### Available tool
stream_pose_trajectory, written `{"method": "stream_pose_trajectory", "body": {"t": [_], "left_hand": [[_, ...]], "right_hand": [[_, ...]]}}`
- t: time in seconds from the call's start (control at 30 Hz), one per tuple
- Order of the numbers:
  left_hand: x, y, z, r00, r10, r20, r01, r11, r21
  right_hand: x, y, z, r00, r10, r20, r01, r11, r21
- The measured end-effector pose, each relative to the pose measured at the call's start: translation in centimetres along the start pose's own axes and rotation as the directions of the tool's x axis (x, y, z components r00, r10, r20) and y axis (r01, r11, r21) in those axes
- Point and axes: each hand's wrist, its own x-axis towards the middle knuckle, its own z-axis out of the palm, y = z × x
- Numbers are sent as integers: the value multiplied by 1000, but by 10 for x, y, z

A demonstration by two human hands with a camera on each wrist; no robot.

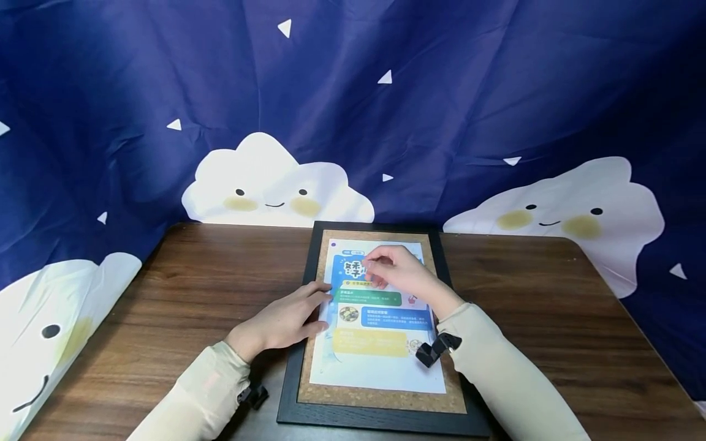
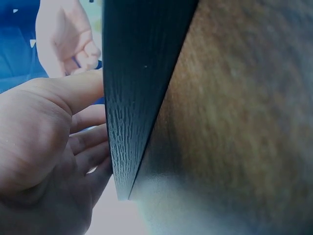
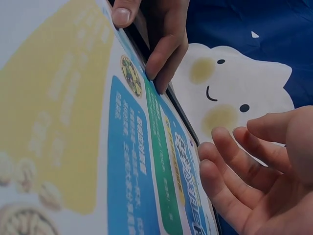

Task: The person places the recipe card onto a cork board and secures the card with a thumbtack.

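Observation:
A printed poster (image 1: 375, 373) with blue, green and yellow blocks lies on a cork board (image 1: 380, 398) in a black frame (image 1: 380, 425). A small purple dot, like a pin head (image 1: 333, 244), marks the poster's upper left corner. My left hand (image 1: 281, 321) lies across the frame's left side, its fingertips (image 3: 155, 73) on the poster's left edge. Over the poster's upper part is my right hand (image 1: 399, 269), fingers loosely bent. In the right wrist view that hand (image 3: 264, 181) shows nothing between thumb and fingers.
The framed board rests on a dark brown wooden table (image 1: 529, 294). Behind the table hangs a blue curtain (image 1: 419, 122) printed with smiling clouds and white triangles. Black wrist cameras (image 1: 438, 349) sit at both sleeve cuffs.

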Motion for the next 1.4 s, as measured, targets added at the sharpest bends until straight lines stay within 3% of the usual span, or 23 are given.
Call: {"method": "stream_pose_trajectory", "body": {"t": [0.33,0.57,1.17,1.4], "left_hand": [[0,0,1,1000,1,-8,-1,1000,0],[0,0,1,1000,9,-12,-9,1000,2],[0,1,-3,1000,26,-5,-26,1000,15],[0,1,-3,999,34,-10,-34,999,15]], "right_hand": [[-19,3,-6,999,-49,-22,48,998,-44],[-33,4,-11,999,-28,-27,27,999,-29],[-71,13,-28,990,-115,-79,113,993,-34],[-84,11,-35,989,-98,-108,94,995,-41]]}}
